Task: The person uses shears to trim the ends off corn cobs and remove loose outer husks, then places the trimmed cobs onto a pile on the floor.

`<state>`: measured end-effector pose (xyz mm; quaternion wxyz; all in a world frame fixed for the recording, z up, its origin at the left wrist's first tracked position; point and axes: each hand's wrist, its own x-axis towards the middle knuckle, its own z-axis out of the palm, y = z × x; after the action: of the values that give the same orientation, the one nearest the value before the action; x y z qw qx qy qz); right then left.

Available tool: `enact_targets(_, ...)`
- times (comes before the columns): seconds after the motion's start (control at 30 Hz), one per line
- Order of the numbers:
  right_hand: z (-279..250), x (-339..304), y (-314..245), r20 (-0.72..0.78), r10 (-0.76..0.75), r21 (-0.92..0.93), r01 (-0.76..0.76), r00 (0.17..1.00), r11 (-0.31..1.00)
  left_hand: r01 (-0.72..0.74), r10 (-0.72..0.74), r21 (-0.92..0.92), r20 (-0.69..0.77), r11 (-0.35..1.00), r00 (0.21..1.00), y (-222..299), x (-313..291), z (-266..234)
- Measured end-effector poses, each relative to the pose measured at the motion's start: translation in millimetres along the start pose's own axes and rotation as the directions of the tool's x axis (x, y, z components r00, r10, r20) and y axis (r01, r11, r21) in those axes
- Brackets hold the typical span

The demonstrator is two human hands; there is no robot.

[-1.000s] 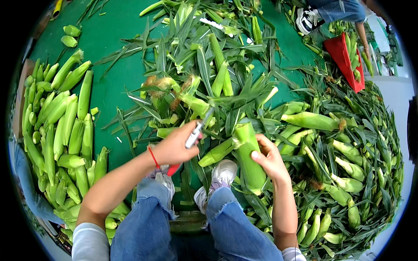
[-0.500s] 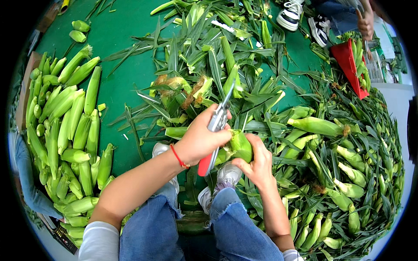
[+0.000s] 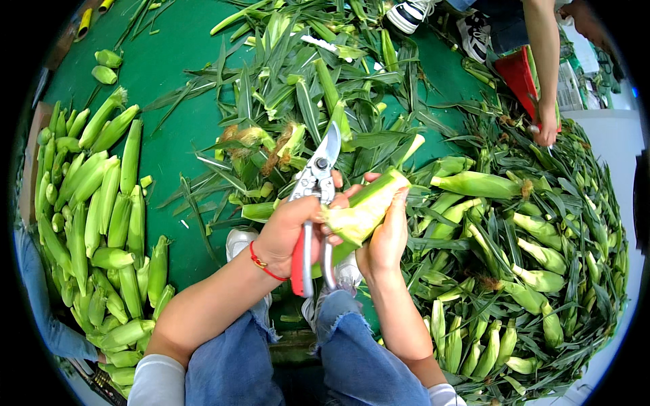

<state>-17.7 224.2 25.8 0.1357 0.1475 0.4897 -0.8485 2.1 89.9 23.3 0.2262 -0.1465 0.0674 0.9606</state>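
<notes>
My left hand (image 3: 288, 233), with a red cord at its wrist, is closed around pruning shears (image 3: 315, 177). The shears' blades point up and away, and their handles, one showing red, spread apart below my palm. Tilted across my lap is an ear of corn (image 3: 369, 208) in green husk, with a pale yellow-green face toward me. My right hand (image 3: 387, 237) cups this ear from its right side. Fingers of my left hand touch the ear's near end.
Trimmed ears (image 3: 95, 203) lie heaped at the left. Untrimmed ears and leaves (image 3: 508, 271) pile up at the right. Cut husks and stalks (image 3: 291, 88) cover the green floor (image 3: 159, 74) ahead. At the upper right, a co-worker's hand (image 3: 545, 132) reaches down beside a red container (image 3: 516, 78).
The ear has turned from nearly end-on to lengthwise, showing its pale face. The shears have swung more upright, and their handles are spread now. The co-worker's arm has reached down into the leaves.
</notes>
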Motion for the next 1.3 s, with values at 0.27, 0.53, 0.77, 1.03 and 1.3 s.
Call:
enact_targets(0.27, -6.7, 2.6, 0.3, 0.01, -0.035, -0.294, 0.036, 0.999, 0.955, -0.061, 0.113, 0.417, -0.102, 0.907, 0.988, 10.6, -7.6, 11.8)
enact_targets(0.53, -10.5, -9.5, -3.7, 0.324, -0.295, -0.612, 0.437, 0.899, 0.659, -0.21, 0.336, 0.977, 0.185, 0.038, 0.924, 21.2, -8.8, 29.8)
enact_targets(0.77, -17.1, -6.4, 13.5, 0.375, -0.332, -0.533, 0.494, 0.866, 0.687, -0.136, 0.394, 0.986, 0.088, 0.095, 0.915, 14.9, -2.3, 10.1)
enact_targets(1.03, -17.3, 2.2, 15.2, 0.096, -0.187, 0.308, 0.149, 0.978, 0.94, -0.069, 0.153, 0.456, -0.15, 0.887, 0.977, 6.1, -6.8, 14.9)
enact_targets(1.3, -18.5, -2.6, 5.5, 0.419, -0.248, 0.205, 0.175, 0.873, 0.963, -0.158, 0.174, 0.267, -0.039, 0.951, 0.984, 4.5, -11.2, 15.6)
